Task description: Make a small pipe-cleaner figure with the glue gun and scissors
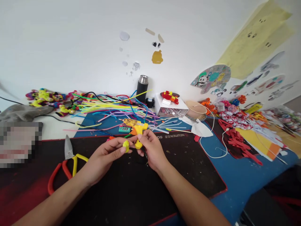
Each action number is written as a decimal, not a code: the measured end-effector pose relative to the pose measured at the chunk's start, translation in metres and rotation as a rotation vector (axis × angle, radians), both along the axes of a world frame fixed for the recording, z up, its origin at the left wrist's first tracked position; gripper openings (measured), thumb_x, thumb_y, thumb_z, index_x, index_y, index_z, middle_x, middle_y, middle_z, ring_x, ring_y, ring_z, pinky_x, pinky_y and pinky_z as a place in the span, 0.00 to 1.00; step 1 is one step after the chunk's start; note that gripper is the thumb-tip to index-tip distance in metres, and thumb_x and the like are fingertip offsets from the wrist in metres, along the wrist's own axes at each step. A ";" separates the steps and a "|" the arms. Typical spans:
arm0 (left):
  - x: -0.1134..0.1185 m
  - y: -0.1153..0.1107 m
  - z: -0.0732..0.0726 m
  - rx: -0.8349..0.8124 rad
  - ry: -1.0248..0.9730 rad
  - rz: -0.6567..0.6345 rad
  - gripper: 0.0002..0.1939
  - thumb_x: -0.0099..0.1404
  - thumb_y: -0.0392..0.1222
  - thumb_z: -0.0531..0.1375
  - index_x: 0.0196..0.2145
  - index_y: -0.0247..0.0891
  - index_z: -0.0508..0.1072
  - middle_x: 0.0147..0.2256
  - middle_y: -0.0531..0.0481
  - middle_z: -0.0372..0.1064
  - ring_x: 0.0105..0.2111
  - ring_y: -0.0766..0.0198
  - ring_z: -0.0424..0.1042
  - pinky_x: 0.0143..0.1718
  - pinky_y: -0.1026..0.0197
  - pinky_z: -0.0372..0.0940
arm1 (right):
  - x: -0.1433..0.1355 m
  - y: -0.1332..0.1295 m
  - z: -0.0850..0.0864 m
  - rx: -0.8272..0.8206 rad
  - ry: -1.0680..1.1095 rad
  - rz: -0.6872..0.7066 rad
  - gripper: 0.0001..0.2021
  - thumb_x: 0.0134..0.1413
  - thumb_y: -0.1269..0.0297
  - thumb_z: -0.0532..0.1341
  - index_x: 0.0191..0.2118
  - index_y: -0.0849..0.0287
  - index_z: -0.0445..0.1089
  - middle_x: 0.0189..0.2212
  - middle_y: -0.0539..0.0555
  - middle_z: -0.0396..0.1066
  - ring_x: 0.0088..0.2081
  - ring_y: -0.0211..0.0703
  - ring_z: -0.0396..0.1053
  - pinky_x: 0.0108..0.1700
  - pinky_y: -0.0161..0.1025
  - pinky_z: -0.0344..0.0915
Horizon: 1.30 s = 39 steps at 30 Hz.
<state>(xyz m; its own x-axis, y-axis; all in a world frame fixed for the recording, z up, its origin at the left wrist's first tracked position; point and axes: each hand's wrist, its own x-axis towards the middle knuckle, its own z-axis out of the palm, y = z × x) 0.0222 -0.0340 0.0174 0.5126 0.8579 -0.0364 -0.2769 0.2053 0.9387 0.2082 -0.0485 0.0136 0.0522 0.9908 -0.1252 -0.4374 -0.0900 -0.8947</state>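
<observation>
My right hand (152, 147) is closed round the handle of a yellow glue gun (139, 128), whose nozzle points left. Between the thumb and fingers of my left hand (105, 155) is a small yellow fuzzy piece (126, 146), just left of the gun's handle. Its exact shape is too small to make out. Both hands are above the black mat (131, 194). Scissors (68, 153) with red and yellow handles lie left of my left hand. Behind the glue gun is a small teal box (124, 129).
Many coloured pipe cleaners (113, 108) are heaped along the back. Beyond them stands a black thermos (142, 86). A white box (170, 105) carries a red and yellow figure. A white cable (213, 157) loops at right, near red strips (235, 138).
</observation>
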 end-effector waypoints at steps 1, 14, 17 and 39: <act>0.000 -0.001 0.000 -0.009 -0.010 -0.001 0.14 0.63 0.55 0.74 0.39 0.43 0.86 0.49 0.41 0.84 0.62 0.40 0.74 0.62 0.46 0.67 | 0.001 0.001 0.001 -0.003 0.003 0.004 0.26 0.48 0.48 0.77 0.34 0.53 0.60 0.20 0.41 0.69 0.16 0.32 0.62 0.17 0.27 0.55; -0.005 -0.002 -0.001 -0.078 -0.143 0.061 0.11 0.63 0.50 0.75 0.39 0.43 0.86 0.56 0.41 0.82 0.57 0.46 0.78 0.61 0.49 0.69 | 0.006 0.014 0.010 -0.144 0.220 0.143 0.23 0.46 0.53 0.78 0.45 0.54 0.72 0.30 0.47 0.76 0.19 0.31 0.61 0.18 0.29 0.55; -0.006 0.002 0.002 -0.098 -0.115 0.122 0.14 0.60 0.52 0.77 0.39 0.42 0.86 0.49 0.41 0.85 0.50 0.49 0.80 0.54 0.53 0.72 | 0.008 0.021 0.018 -0.121 0.228 0.134 0.22 0.44 0.53 0.78 0.39 0.55 0.72 0.31 0.47 0.76 0.19 0.31 0.58 0.18 0.30 0.57; -0.025 0.035 -0.014 -0.058 0.043 0.474 0.19 0.50 0.50 0.82 0.34 0.38 0.83 0.31 0.52 0.75 0.28 0.68 0.72 0.31 0.66 0.64 | 0.016 0.027 -0.008 0.003 0.296 0.211 0.14 0.56 0.54 0.74 0.35 0.60 0.76 0.26 0.51 0.77 0.19 0.36 0.70 0.18 0.30 0.59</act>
